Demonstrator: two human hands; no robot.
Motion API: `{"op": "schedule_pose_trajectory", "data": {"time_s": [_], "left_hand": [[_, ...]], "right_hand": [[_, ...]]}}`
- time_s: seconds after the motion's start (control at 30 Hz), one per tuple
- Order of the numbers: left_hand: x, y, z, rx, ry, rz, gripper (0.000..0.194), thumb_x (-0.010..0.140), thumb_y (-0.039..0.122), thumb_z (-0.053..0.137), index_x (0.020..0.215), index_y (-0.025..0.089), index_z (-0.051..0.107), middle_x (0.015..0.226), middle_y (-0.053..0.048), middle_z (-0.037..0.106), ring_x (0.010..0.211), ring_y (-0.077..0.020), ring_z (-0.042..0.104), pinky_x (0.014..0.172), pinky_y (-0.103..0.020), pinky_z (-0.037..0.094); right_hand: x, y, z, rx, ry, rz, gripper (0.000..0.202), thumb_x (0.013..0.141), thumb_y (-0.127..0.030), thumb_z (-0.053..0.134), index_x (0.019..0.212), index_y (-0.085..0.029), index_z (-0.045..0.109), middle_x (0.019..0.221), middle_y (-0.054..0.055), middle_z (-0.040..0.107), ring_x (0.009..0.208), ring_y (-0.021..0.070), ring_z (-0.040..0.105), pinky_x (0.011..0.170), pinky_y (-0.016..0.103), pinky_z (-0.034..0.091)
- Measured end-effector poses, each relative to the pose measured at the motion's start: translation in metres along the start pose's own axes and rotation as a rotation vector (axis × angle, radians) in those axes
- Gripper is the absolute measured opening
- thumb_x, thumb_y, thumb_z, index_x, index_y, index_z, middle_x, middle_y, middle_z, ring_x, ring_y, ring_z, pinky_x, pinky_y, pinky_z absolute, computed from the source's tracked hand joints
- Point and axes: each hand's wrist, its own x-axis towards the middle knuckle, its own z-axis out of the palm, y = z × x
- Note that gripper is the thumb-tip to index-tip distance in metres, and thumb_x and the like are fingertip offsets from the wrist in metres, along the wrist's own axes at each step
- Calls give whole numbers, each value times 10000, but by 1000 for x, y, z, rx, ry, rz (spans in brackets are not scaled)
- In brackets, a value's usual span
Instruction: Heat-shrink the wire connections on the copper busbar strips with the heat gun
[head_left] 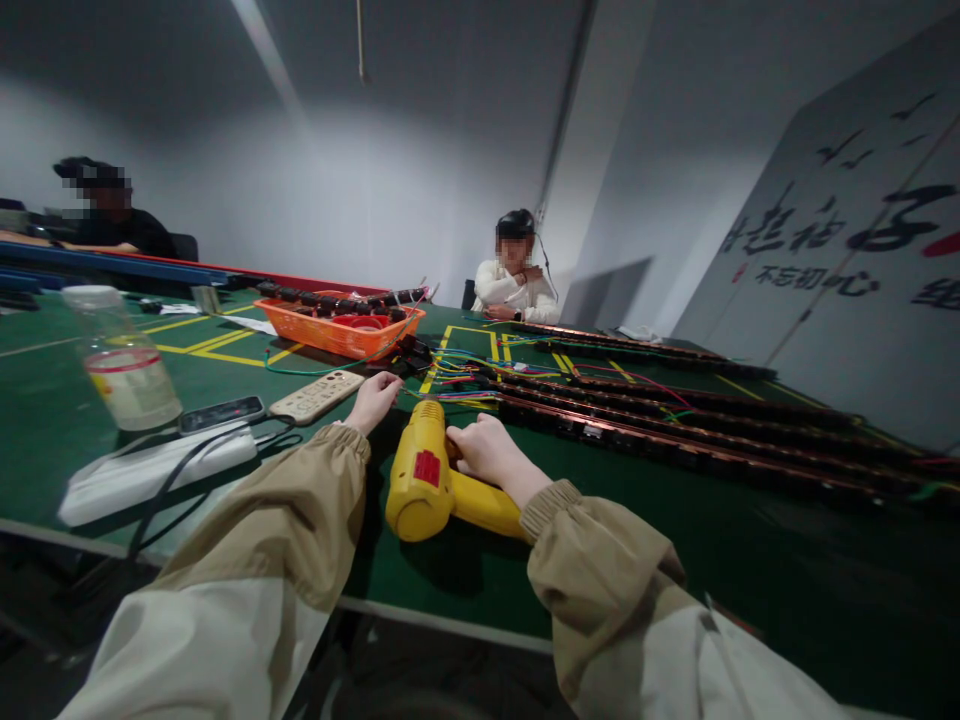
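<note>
A yellow heat gun with a red panel lies across the middle, its nozzle facing away from me and its handle toward the right. My right hand is closed at the handle, with the fingertips against the gun's body; part of the grip is hidden. Just left of the nozzle, my left hand is pinched on the end of a thin wire. Several coloured wires fan out past the nozzle from long dark strips with copper-coloured edges.
An orange basket holds dark parts. On the left stand a bottle, a phone-like black device, a beige remote-like object and a white power strip with black cables. One person sits opposite, another far left.
</note>
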Motion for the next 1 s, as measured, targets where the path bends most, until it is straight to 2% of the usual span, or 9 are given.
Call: {"op": "schedule_pose_trajectory", "data": {"time_s": [0.43, 0.57, 0.77, 1.0], "left_hand": [[-1, 2, 0, -55, 1, -14, 238, 662, 384, 552, 744, 162, 581, 544, 31, 527, 491, -126, 520, 491, -231, 402], [-1, -1, 1, -52, -1, -12, 251, 661, 396, 551, 752, 164, 584, 554, 27, 532, 501, -130, 526, 497, -235, 406], [-4, 4, 0, -36, 23, 16, 230, 677, 386, 563, 744, 168, 590, 547, 28, 536, 507, -131, 531, 511, -235, 397], [-7, 12, 0, -12, 72, 94, 181, 706, 344, 546, 723, 166, 576, 548, 26, 527, 503, -121, 509, 499, -225, 380]], "right_hand": [[-40, 46, 14, -22, -57, 190, 312, 892, -378, 526, 1096, -144, 556, 1060, 58, 590, 929, 162, 585, 833, 386, 488], [-53, 54, 17, -38, -57, 224, 312, 894, -377, 525, 1098, -143, 554, 1054, 57, 591, 923, 161, 586, 829, 383, 490], [-54, 49, 13, -58, -50, 198, 316, 893, -382, 524, 1094, -140, 555, 1042, 57, 593, 914, 159, 587, 830, 384, 487], [-36, 19, -2, -54, -32, 90, 318, 890, -391, 526, 1081, -140, 559, 1022, 52, 599, 902, 156, 589, 831, 383, 485]]}}
